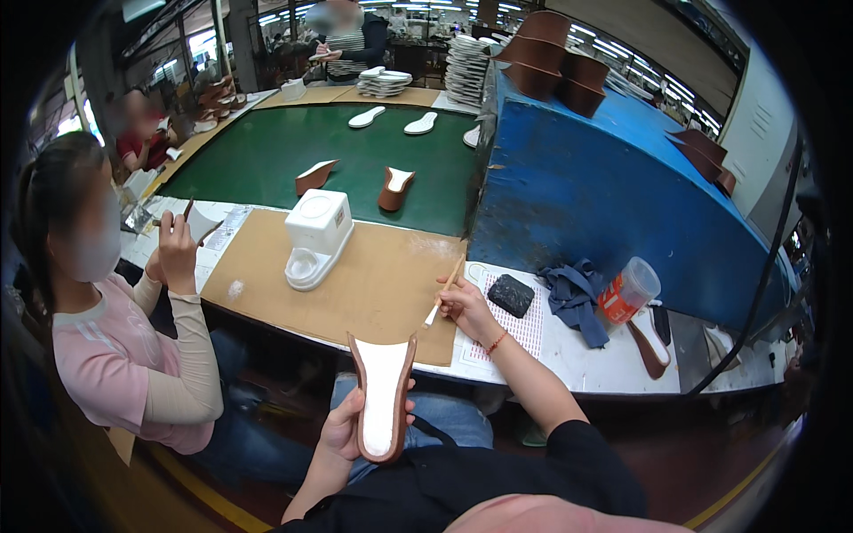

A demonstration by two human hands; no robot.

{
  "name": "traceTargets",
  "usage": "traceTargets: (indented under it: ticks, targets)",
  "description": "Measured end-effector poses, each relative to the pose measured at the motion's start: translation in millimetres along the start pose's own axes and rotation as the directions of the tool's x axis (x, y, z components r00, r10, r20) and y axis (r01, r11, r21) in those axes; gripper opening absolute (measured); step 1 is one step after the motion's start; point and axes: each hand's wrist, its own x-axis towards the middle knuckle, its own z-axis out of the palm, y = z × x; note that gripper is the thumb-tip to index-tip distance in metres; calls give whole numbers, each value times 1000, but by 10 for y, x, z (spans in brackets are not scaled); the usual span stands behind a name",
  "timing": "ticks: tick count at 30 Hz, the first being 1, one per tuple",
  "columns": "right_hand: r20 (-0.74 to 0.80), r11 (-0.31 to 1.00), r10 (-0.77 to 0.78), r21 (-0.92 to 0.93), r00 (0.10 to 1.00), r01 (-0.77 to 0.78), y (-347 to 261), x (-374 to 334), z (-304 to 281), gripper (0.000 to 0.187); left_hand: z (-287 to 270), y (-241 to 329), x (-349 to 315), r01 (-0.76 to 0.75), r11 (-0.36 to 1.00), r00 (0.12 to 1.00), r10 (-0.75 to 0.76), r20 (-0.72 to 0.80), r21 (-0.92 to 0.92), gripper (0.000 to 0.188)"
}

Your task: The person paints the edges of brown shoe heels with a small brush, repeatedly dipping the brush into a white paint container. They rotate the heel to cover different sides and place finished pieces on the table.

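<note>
My left hand [341, 428] is closed round a brown wedge shoe sole [384, 391] with a white top face, held over my lap at the table's front edge. Its wider end points away from me. Pinched in my right hand [468, 311] is a brush [454, 270] with a wooden handle and pale bristles. The bristle end points down toward the near left, just beyond the sole and apart from it. A white pot-like dispenser [318, 226] with a round cup at its front stands on the cardboard [267, 275] beyond both hands.
A co-worker [115, 346] sits at my left. Brown and white soles lie on the green conveyor belt [258, 147]. To my right are a black block [511, 295], dark cloth [576, 298], clear jar [629, 290] and another sole [649, 342], below a blue housing [586, 169].
</note>
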Motion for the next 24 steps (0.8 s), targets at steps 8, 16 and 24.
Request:
traceTargets:
  ticks: [8, 16, 24]
  targets:
    - [-129, 999, 21, -38, 991, -26, -62, 53, 119, 32, -194, 306, -30, -144, 990, 977, 141, -159, -7, 46]
    - [-85, 983, -161, -104, 983, 152, -307, 608, 810, 31, -389, 611, -184, -195, 951, 923, 261, -283, 241, 50]
    - [7, 991, -132, -26, 991, 132, -69, 980, 1336, 29, -562, 766, -181, -113, 958, 899, 212, -384, 264, 50]
